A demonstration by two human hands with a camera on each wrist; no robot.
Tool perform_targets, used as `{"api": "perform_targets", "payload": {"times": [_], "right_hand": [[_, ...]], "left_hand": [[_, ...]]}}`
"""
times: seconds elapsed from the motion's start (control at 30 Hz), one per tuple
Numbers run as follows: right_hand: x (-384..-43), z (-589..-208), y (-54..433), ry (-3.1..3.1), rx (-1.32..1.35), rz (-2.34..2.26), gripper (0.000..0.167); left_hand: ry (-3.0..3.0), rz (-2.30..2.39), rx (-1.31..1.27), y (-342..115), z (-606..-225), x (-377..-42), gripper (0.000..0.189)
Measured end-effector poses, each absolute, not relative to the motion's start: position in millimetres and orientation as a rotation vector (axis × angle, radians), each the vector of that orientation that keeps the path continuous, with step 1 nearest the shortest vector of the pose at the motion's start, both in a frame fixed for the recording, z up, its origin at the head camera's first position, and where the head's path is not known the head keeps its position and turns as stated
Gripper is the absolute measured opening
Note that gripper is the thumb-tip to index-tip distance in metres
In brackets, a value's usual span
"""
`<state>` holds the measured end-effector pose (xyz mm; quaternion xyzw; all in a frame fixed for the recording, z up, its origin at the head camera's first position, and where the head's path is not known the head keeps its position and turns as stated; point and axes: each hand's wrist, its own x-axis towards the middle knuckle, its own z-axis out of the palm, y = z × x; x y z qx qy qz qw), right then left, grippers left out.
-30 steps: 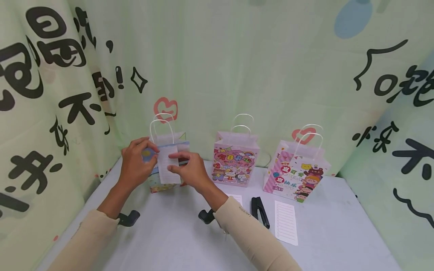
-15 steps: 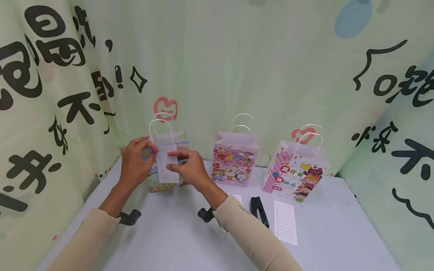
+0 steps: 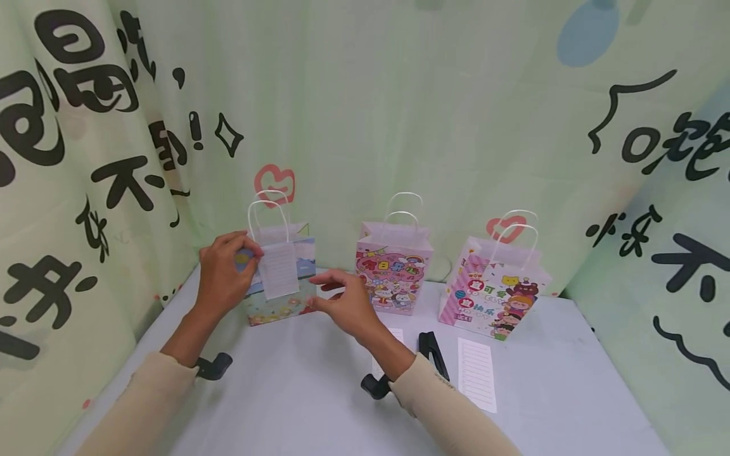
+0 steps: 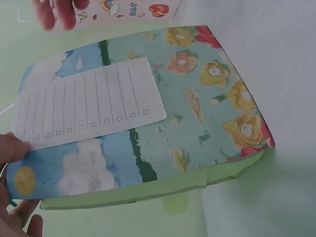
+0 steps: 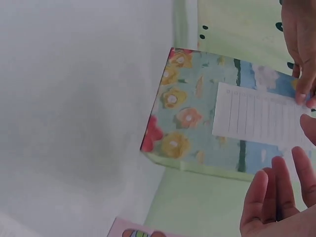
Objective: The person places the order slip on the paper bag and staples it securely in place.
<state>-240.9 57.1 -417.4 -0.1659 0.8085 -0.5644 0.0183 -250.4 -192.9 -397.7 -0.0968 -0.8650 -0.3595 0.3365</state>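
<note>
At the left of the table stands a flower-painted paper gift bag (image 3: 288, 306) with white handles. A ruled checklist slip (image 3: 278, 272) lies flat against its front, near the top and slightly tilted. My left hand (image 3: 225, 269) pinches the slip's upper left corner together with the bag's top edge; in the left wrist view the thumb (image 4: 12, 148) presses on that corner. Beside the bag's right edge, my right hand (image 3: 349, 304) holds nothing, its fingers spread and loosely bent. The right wrist view shows those fingers (image 5: 254, 197) apart from the slip.
A pink gift bag (image 3: 393, 272) stands in the middle and another pink patterned bag (image 3: 496, 291) at the right. In front lie a black stapler (image 3: 431, 351) and a ruled slip (image 3: 477, 373). A further slip (image 3: 395, 334) is partly hidden behind my right forearm.
My right hand has let go of the slip and moved right, off the bag's front. The slip now tilts slightly. My left hand keeps its pinch at the corner.
</note>
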Motion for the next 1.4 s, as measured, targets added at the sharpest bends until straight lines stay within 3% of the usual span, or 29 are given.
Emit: {"api": "perform_targets", "payload": {"times": [0.4,0.9,1.4], "right_hand": [[-209.3,-419.2,124.9,2.668,-0.506,-1.616,0.036],[-184.0,-445.8,211.7,2.863,-0.043,-1.333,0.050],[-179.3,-471.0,243.2,2.947,0.102,-1.017,0.062]], "left_hand": [[-2.270,-0.945,-0.256,-193.3,-393.2,-247.5,0.012],[-2.281,-0.973,-0.274,-190.9,-396.0,-247.4,0.011],[-2.280,-0.963,-0.264,-191.6,-394.4,-247.1,0.012]]}}
